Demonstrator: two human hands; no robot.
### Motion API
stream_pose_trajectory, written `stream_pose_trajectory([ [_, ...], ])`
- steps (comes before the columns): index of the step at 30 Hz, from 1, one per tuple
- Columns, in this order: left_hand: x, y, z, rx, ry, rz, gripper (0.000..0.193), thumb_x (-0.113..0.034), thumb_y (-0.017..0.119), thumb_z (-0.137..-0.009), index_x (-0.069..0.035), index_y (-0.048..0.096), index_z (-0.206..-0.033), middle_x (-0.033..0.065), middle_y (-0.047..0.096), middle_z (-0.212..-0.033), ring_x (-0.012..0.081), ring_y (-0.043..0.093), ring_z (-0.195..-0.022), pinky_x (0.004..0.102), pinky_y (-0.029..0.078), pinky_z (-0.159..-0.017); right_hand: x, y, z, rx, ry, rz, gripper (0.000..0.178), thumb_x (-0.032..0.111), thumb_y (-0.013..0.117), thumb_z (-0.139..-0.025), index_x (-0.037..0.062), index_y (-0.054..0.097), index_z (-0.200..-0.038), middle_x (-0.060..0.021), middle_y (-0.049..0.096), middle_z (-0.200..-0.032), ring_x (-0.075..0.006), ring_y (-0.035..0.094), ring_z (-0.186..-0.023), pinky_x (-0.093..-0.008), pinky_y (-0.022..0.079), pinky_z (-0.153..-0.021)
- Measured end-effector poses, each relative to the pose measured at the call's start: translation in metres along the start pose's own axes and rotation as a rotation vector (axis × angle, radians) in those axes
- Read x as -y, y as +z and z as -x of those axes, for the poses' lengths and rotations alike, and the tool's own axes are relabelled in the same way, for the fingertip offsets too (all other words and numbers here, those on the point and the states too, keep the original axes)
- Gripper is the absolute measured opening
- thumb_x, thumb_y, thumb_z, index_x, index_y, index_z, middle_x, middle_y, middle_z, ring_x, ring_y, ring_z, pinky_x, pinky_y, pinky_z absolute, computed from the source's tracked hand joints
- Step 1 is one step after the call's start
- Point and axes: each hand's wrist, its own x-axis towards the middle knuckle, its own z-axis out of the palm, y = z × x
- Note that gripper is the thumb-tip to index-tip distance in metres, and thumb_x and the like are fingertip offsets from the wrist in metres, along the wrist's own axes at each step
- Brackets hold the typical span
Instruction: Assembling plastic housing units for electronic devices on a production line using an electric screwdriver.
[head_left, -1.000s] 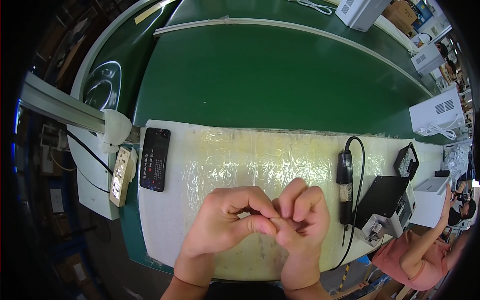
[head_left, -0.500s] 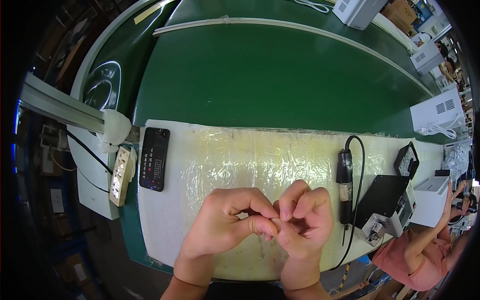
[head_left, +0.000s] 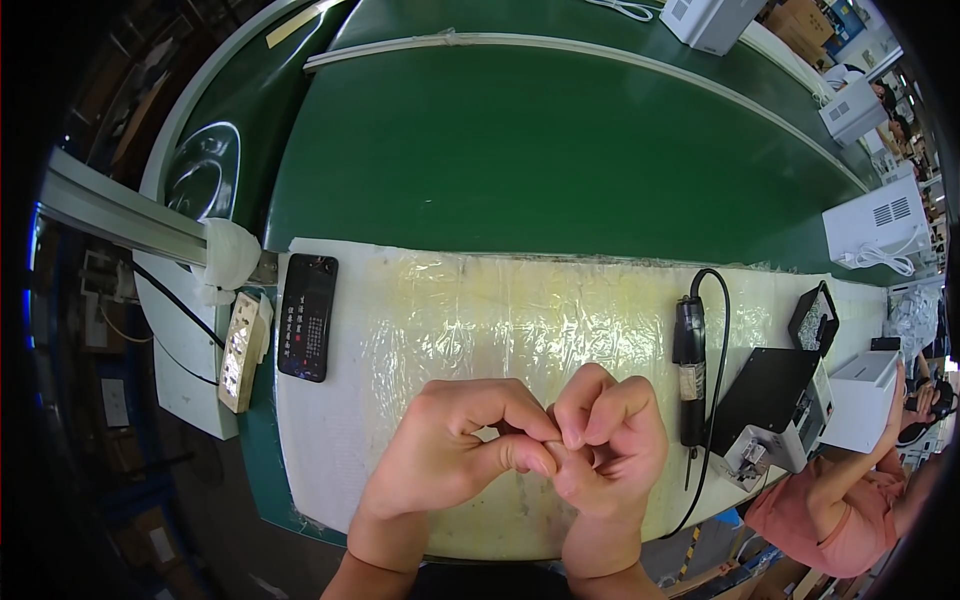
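Barely anything's moved since half a second ago: a tiny white speck on the green belt crept right, and the white box up top edged left. Both hands are basically where they were, over the plastic-covered mat. Left hand has thumb and index finger pinched close, right up against the right hand, whose fingers are curled in. If they've got something tiny, it's hidden between the fingertips, so I can't tell what either one's gripping.

Progress-wise? I'd call it mid-fiddle, not finished, with the hands still together. Can't see any finished result. Over on the right, the corded power screwdriver is lying untouched, and past it the black panel and metal part are well away from the fingers. Can't tell if those two are joined.
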Motion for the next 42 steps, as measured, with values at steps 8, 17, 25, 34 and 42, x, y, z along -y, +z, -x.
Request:
stream_pose_trajectory([
  [8, 0.0022, -0.0010, 0.0002, -0.011, 0.018, 0.013, 0.021, -0.010, 0.078, -0.071, 0.003, 0.064, -0.080, 0.0114, 0.066, -0.076, 0.0148, 0.063, -0.067, 0.0236, 0.048, -0.059, -0.0032, 0.0018, 0.0010, -0.028, -0.035, 0.015, 0.036, -0.017, 0.056, -0.072, 0.0084, 0.041, -0.094, -0.0075, 0.045, -0.089, -0.0013, 0.030, -0.058, -0.0157, 0.026, -0.049],
  [17, 0.0009, -0.0011, 0.0005, -0.015, 0.022, 0.012, 0.021, -0.010, 0.077, -0.070, 0.003, 0.064, -0.080, 0.0115, 0.065, -0.076, 0.0149, 0.062, -0.067, 0.0240, 0.047, -0.059, -0.0028, 0.0042, -0.0023, -0.043, -0.064, 0.044, 0.037, -0.019, 0.054, -0.072, 0.0074, 0.041, -0.094, -0.0094, 0.047, -0.092, -0.0013, 0.033, -0.059, -0.0155, 0.028, -0.049],
  [25, 0.0002, -0.0008, 0.0003, 0.005, 0.013, -0.019, 0.021, -0.009, 0.078, -0.070, 0.003, 0.065, -0.080, 0.0116, 0.066, -0.076, 0.0146, 0.062, -0.067, 0.0234, 0.047, -0.059, -0.0004, 0.0011, -0.0011, -0.007, -0.030, 0.060, 0.036, -0.016, 0.057, -0.073, 0.0073, 0.041, -0.095, -0.0084, 0.048, -0.089, -0.0008, 0.032, -0.058, -0.0152, 0.027, -0.048],
  [34, 0.0034, -0.0020, -0.0002, 0.007, 0.041, -0.006, 0.022, -0.010, 0.078, -0.069, 0.003, 0.065, -0.079, 0.0116, 0.065, -0.076, 0.0148, 0.062, -0.066, 0.0235, 0.047, -0.058, -0.0038, 0.0034, 0.0023, -0.056, -0.066, 0.025, 0.036, -0.017, 0.058, -0.073, 0.0086, 0.041, -0.092, -0.0068, 0.046, -0.086, -0.0004, 0.031, -0.057, -0.0153, 0.026, -0.048],
  [42, 0.0020, -0.0027, 0.0003, 0.013, 0.064, -0.021, 0.022, -0.009, 0.078, -0.069, 0.003, 0.064, -0.080, 0.0120, 0.065, -0.076, 0.0150, 0.062, -0.066, 0.0236, 0.047, -0.058, -0.0028, 0.0046, -0.0013, -0.041, -0.084, 0.058, 0.036, -0.018, 0.056, -0.073, 0.0081, 0.041, -0.092, -0.0091, 0.048, -0.089, -0.0006, 0.033, -0.057, -0.0156, 0.027, -0.047],
])
